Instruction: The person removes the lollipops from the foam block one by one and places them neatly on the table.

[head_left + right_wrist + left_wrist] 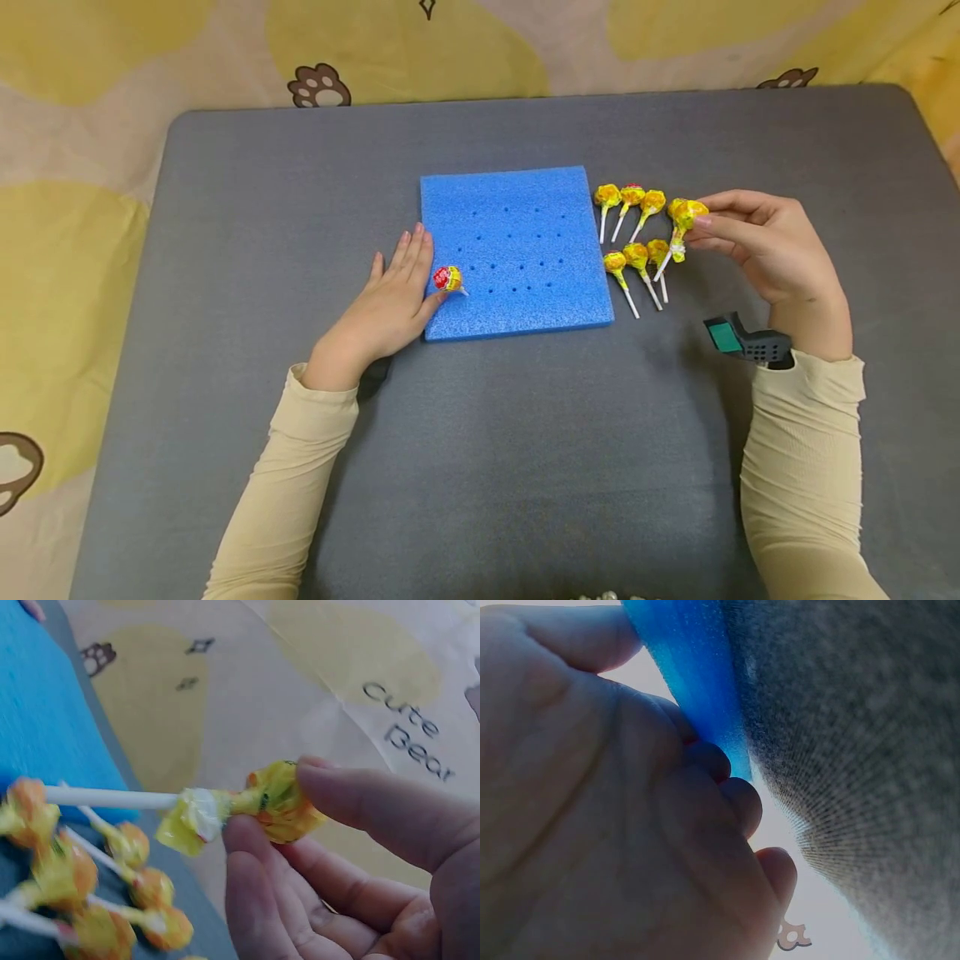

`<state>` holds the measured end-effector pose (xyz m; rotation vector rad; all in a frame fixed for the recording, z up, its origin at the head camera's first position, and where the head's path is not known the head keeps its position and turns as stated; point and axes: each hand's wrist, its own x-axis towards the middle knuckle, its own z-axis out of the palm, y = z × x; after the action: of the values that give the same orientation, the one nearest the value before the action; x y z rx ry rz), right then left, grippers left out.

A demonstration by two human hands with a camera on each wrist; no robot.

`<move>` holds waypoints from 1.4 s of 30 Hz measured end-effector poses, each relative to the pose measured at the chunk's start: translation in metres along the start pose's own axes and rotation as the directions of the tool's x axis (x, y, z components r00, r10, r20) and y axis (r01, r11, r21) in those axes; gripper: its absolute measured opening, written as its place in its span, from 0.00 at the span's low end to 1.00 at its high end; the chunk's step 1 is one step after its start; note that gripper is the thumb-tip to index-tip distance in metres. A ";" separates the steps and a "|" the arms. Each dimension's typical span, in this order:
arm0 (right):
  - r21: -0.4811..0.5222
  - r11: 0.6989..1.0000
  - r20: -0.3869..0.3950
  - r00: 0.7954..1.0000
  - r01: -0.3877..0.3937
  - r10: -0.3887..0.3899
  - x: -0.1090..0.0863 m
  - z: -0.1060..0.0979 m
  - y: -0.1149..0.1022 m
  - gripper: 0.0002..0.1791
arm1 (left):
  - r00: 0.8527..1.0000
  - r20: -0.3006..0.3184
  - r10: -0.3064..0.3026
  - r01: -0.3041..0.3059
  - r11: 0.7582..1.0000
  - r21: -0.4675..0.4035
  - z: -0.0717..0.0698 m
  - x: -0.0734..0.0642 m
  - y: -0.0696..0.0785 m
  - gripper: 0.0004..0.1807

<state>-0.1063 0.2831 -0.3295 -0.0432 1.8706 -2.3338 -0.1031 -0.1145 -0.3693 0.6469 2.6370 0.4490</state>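
Note:
Between thumb and fingers my right hand (776,242) pinches a lollipop (686,214) in a yellow wrapper by its head. Its white stick (112,796) points away from the hand, left in the right wrist view and down-left in the head view. My left hand (390,304) lies with straight fingers along the left edge of a blue foam block (525,312), its thumb over the front-left corner. A red and yellow lollipop (448,278) stands in the foam beside that thumb. Rows of small holes dot the block's top.
Two short rows of yellow lollipops (637,254) lie on the grey table (487,433) between the block and my right hand. A yellow and cream cloth (465,50) with paw prints hangs behind the table. My right wrist wears a black device (750,342).

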 end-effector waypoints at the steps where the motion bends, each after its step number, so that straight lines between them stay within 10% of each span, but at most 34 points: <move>1: -0.003 1.000 0.002 1.000 -0.010 0.010 0.000 -0.003 0.000 0.09 | 1.000 0.000 -0.001 0.001 1.000 -0.001 0.000 0.000 0.000 0.39; 16: -0.154 0.969 -0.001 0.981 -0.192 0.194 0.004 -0.038 0.011 0.11 | 1.000 0.002 -0.005 0.005 1.000 -0.008 0.000 0.000 0.000 0.39; 26: -0.394 0.854 -0.096 0.939 -0.340 0.330 0.008 -0.044 0.020 0.08 | 1.000 0.003 0.000 0.000 1.000 -0.008 0.001 0.000 -0.001 0.39; 37: -0.484 0.804 -0.156 0.938 -0.346 0.310 0.008 -0.047 0.024 0.09 | 1.000 0.005 0.001 -0.001 1.000 -0.003 0.001 0.002 -0.001 0.39; 42: -0.574 0.736 -0.190 0.933 -0.359 0.307 0.006 -0.048 0.022 0.05 | 1.000 0.002 -0.001 0.001 1.000 -0.005 0.002 0.002 -0.001 0.39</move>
<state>-0.1155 0.3240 -0.3622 0.3011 2.3537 -1.4530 -0.1042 -0.1137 -0.3722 0.6437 2.6336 0.4549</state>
